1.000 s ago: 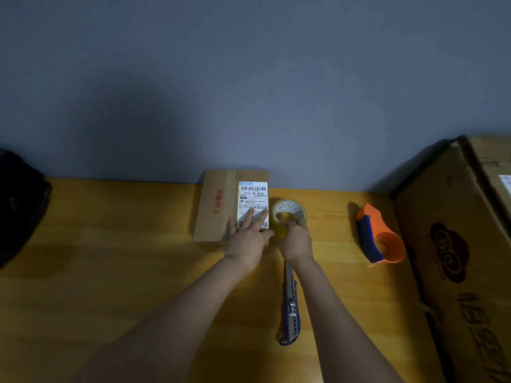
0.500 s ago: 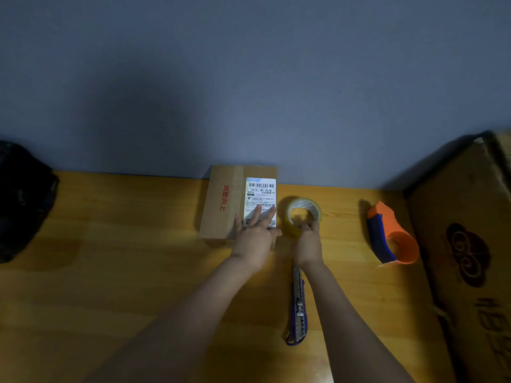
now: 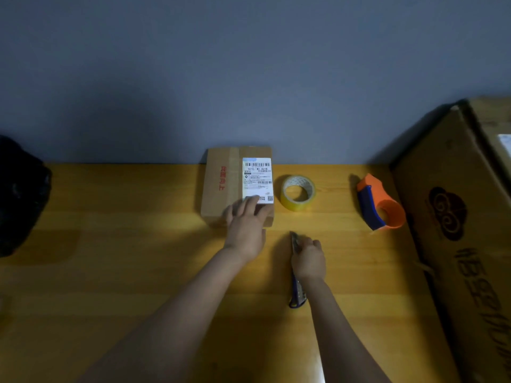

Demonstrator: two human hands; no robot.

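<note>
Fingers (image 3: pixel 250 203) of the left hand (image 3: pixel 246 230) lie straight and close together, only slightly fanned. They rest flat on the near end of the small cardboard box (image 3: pixel 221 194), just above the middle of the frame. Their tips reach the lower edge of the white shipping label (image 3: pixel 257 178) stuck along the right half of the box top. The palm hangs over the box's near edge, and nothing is gripped.

Right of centre and lower, the right hand (image 3: pixel 308 258) covers the middle of a utility knife (image 3: pixel 297 296) lying lengthwise on the wooden table (image 3: pixel 124 244). Its fingers (image 3: pixel 312 243) are curled down over the handle and closed on it. The metal front end pokes out above the knuckles, and the blue tail shows below the wrist. Whether the knife is lifted off the wood cannot be told.

The box stands against the grey wall, with red printing on its left half. Just to its right sits a yellow tape roll (image 3: pixel 293 205), flat on the table and apart from both hands. Farther right lies an orange and blue tape dispenser (image 3: pixel 378 205), and a large carton (image 3: pixel 456 230) fills the right edge. A black bag (image 3: pixel 19 197) sits at the left edge.
</note>
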